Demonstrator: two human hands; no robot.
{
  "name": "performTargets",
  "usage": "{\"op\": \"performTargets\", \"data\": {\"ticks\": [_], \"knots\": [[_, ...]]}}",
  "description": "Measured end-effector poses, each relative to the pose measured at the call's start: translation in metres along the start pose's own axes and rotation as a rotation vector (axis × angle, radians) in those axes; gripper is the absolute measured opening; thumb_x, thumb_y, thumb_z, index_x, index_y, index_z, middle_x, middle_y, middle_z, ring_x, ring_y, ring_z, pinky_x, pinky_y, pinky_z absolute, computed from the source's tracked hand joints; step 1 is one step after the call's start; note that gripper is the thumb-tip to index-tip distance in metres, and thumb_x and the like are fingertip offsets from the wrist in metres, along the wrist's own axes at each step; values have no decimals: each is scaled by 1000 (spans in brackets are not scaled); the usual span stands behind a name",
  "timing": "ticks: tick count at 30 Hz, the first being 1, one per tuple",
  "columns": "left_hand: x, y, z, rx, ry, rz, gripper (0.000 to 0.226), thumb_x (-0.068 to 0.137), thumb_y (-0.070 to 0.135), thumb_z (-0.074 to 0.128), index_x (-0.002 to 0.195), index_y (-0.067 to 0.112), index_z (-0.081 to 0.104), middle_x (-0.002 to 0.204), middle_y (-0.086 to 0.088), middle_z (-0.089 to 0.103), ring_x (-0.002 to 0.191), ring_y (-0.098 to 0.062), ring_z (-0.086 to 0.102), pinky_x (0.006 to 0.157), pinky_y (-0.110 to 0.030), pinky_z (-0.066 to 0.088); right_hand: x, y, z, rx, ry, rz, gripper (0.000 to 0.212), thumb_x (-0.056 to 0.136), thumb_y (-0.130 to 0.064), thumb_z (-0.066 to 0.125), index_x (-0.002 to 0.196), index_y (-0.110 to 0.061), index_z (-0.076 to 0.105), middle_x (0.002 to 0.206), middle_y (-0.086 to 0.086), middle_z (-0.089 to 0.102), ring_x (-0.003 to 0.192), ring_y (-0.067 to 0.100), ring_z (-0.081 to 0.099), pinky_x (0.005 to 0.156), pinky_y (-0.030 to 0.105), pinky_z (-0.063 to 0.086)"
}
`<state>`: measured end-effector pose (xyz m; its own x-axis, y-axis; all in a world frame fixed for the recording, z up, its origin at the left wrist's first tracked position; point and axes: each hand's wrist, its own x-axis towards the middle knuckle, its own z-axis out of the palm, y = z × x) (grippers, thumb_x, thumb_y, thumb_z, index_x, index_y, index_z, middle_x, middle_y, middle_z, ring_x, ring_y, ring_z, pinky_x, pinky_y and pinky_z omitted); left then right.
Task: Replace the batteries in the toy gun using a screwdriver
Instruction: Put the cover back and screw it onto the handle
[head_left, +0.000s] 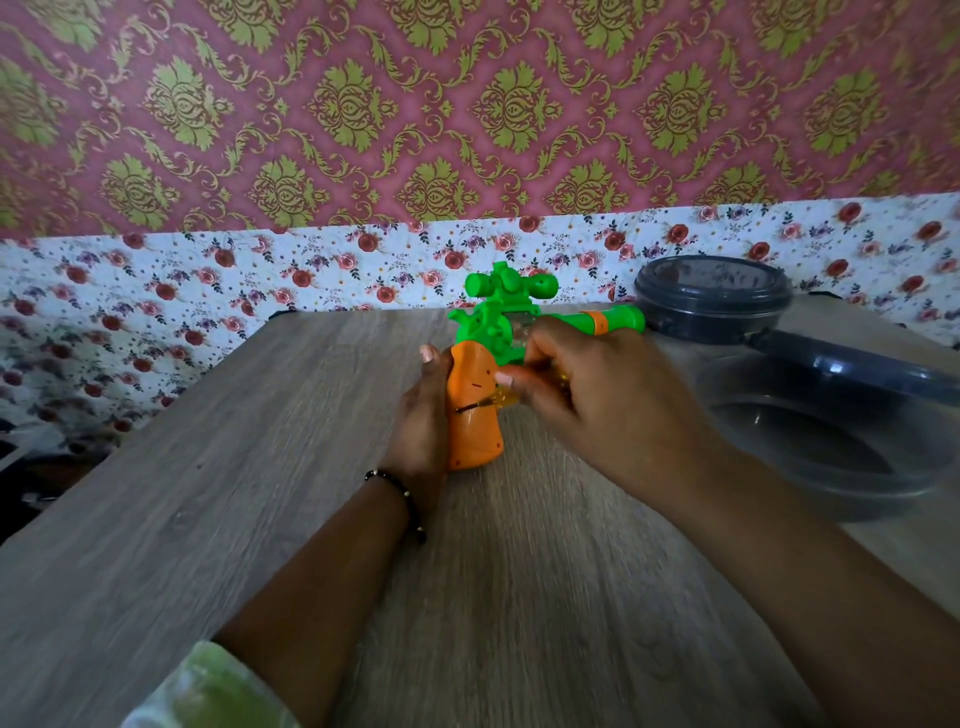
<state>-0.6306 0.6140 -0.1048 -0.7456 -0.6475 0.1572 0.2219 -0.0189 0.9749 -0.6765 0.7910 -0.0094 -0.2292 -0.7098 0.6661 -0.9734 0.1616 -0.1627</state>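
Steadily, left hand (423, 415) grips the toy gun (475, 410) on the table (208, 467).
Right hand (576, 384), at three o'clock, pinches the screwdriver (493, 402) against its orange handle.

- The upper wall (467, 104) carried pink wallpaper with a green-gold damask pattern.
- Below it ran a white band (156, 280) printed with small red and purple roses.
- A table (208, 467) with grey wood grain stood against this wall, in soft, even light.
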Motion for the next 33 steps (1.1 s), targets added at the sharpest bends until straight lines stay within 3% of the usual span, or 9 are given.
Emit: {"op": "performTargets", "data": {"ticks": [6, 9, 12, 16, 18, 22, 24, 29, 33], "knots": [[1, 0, -1, -23, 13, -22, 83, 72, 85, 37, 130, 30, 60, 129, -7, 67, 122, -28, 61, 107, -58, 42, -1, 0, -7, 112, -237, -48, 22, 85, -25, 59, 102, -20, 46, 83, -7, 53, 70, 13, 49, 64, 33, 42], [1, 0, 0, -23, 16, -21, 84, 72, 84, 36, 131, 29, 59, 129, -7, 66, 121, -27, 62, 107, -58, 43, 0, 2, -7, -30, -145, -34, 28, 87, -41, 57, 94, -14, 55, 74, 4, 61, 71, 25, 57, 59, 33, 42], [1, 0, 0, -11, 11, -14, 81, 72, 85, 36, 129, 32, 61, 127, -6, 68, 120, -27, 63, 105, -59, 44, 0, 3, -8, -191, -74, -21, 51, 86, -61, 38, 87, -14, 57, 70, 8, 63, 69, 30, 61, 56, 33, 42], [0, 1, 0, -31, 3, -24, 82, 73, 84, 38, 128, 29, 62, 128, -9, 67, 121, -30, 61, 107, -59, 42, -3, -2, -9, 27, -195, -35, 26, 88, -41, 53, 104, -22, 46, 101, -3, 59, 87, 20, 57, 71, 36, 46], [0, 2, 0, -20, 15, -18, 83, 72, 85, 39, 129, 28, 61, 129, -8, 67, 122, -29, 61, 107, -59, 42, -2, -2, -10, 58, -226, -39, 22, 88, -34, 54, 104, -21, 45, 97, -2, 58, 85, 21, 56, 71, 35, 45], [0, 1, 0, -6, 15, -12, 77, 79, 80, 33, 131, 30, 59, 127, -6, 68, 119, -27, 64, 104, -59, 45, 0, 0, -10, -175, -120, -25, 39, 90, -52, 41, 99, -17, 53, 87, 5, 65, 85, 27, 60, 62, 32, 38], [-1, 1, 0, -1, 16, -12, 79, 76, 83, 35, 129, 31, 61, 126, -7, 68, 119, -28, 63, 105, -58, 44, -1, -1, -10, -164, -111, -40, 40, 89, -54, 40, 102, -17, 52, 91, 4, 65, 85, 27, 61, 62, 33, 43], [-2, 3, 2, -9, 13, -9, 75, 78, 80, 33, 125, 29, 64, 126, -7, 68, 120, -27, 62, 107, -57, 43, -2, -6, -10, 42, -223, -62, 22, 88, -31, 54, 105, -20, 44, 95, -3, 57, 90, 24, 58, 72, 38, 47], [-2, 3, 1, -9, 23, -24, 77, 77, 82, 34, 128, 31, 62, 126, -7, 68, 118, -27, 64, 104, -58, 45, -1, -3, -10, -159, -102, -13, 37, 89, -52, 45, 99, -17, 54, 87, 5, 66, 85, 27, 61, 62, 32, 40]]}}
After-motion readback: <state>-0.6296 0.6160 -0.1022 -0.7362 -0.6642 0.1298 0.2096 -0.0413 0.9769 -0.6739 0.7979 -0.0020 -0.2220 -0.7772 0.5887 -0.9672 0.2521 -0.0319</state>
